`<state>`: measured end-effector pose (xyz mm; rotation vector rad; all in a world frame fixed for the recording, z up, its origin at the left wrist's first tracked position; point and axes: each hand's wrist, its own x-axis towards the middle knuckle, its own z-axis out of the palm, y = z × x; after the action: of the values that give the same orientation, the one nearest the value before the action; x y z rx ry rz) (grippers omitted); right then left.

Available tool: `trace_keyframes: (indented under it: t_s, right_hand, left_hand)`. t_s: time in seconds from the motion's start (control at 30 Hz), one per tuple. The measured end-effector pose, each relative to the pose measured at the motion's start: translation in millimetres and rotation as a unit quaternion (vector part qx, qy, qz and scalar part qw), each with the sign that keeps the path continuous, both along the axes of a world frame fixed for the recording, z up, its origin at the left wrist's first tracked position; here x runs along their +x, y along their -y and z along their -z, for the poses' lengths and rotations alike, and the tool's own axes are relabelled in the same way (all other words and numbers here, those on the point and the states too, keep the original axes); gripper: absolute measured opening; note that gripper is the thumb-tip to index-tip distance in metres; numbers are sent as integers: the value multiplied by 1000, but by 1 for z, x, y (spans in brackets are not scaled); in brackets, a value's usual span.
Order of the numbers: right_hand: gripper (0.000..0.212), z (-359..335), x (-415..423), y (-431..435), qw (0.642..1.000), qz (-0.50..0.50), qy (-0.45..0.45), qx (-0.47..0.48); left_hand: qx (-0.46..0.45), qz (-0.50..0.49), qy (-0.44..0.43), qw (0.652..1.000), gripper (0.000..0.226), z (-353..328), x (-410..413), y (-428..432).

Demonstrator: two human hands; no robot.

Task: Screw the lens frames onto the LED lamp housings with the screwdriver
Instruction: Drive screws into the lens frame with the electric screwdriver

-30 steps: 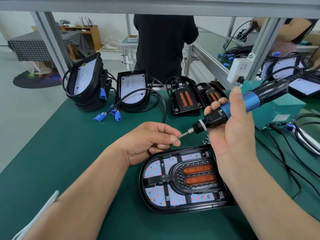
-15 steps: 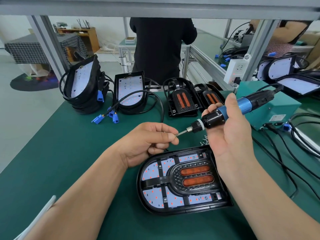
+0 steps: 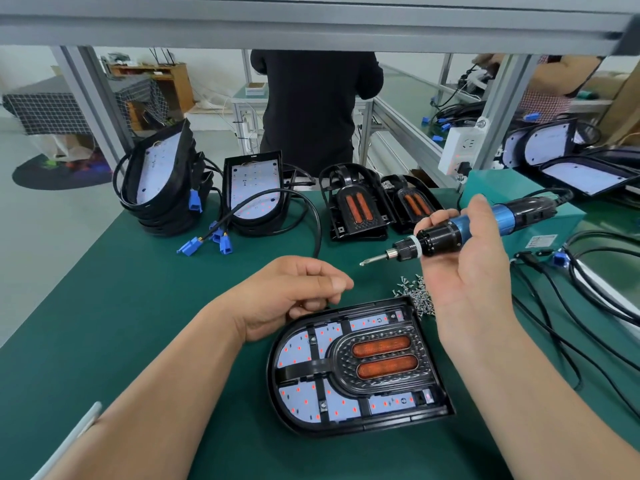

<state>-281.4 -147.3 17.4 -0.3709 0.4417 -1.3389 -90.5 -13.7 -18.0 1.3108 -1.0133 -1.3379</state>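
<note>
A black LED lamp housing (image 3: pixel 356 420) lies flat on the green mat, with a black lens frame (image 3: pixel 381 386) and two orange lenses set in it. My right hand (image 3: pixel 474 271) grips a blue-and-black electric screwdriver (image 3: pixel 460 232), bit pointing left, above the housing's far edge. My left hand (image 3: pixel 294 292) hovers at the housing's far left corner with fingers curled and thumb against forefinger; whether it holds a screw I cannot tell. A pile of small screws (image 3: pixel 415 292) lies beside the housing's far right corner.
Stacked housings with cables and blue connectors (image 3: pixel 221 244) stand at the back left. Two spare lens frames (image 3: pixel 356 206) lean at the back centre. A teal box (image 3: pixel 512 192) and black cables (image 3: pixel 588 306) fill the right side. A person in black (image 3: pixel 311 109) stands behind the bench.
My left hand has come off the screwdriver's bit and dropped toward the housing. The screwdriver stays raised, bit now free.
</note>
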Motion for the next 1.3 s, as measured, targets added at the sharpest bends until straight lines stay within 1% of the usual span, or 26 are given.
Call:
trace_keyframes:
  t_s: [0.07, 0.17, 0.33, 0.4, 0.5, 0.73, 0.8, 0.97, 1.1, 1.2, 1.3]
  right_hand:
    - [24, 0, 1, -1, 1000, -6, 0, -3]
    - [21, 0, 4, -5, 1000, -16, -11, -13]
    - [19, 1, 9, -10, 999, -27, -21, -22]
    - [17, 2, 10, -10, 999, -28, -25, -23]
    - [18, 3, 10, -10, 999, -27, -25, -22]
    - [19, 4, 11, -9, 999, -27, -33, -27]
    - [19, 4, 11, -8, 998, -32, -34, -32]
    - [17, 5, 11, -8, 995, -45, -55, -72]
    - [19, 6, 12, -10, 989, -39, -84, -117]
    - [25, 6, 13, -13, 986, -20, -92, -135]
    - [28, 7, 14, -14, 984, -11, -98, -149]
  left_hand:
    - [-19, -12, 1, 1000, 22, -1, -2, 0]
    - [-35, -20, -5, 999, 23, -2, -6, 1]
    - [-52, -6, -17, 998, 23, -1, -7, 1]
    - [-53, 1, -13, 998, 24, 0, -6, 1]
    - [-54, 15, -2, 998, 17, 1, -6, 1]
    - [-50, 15, -1, 999, 7, 0, -6, 1]
    - [-42, 8, 1, 999, 10, -1, -7, 0]
    - [-16, -12, 27, 999, 11, -3, -8, 0]
    - [-4, -34, 61, 998, 21, -3, -9, 2]
    - [1, -48, 61, 997, 17, -2, -9, 2]
    - [2, -56, 73, 996, 7, -2, -10, 2]
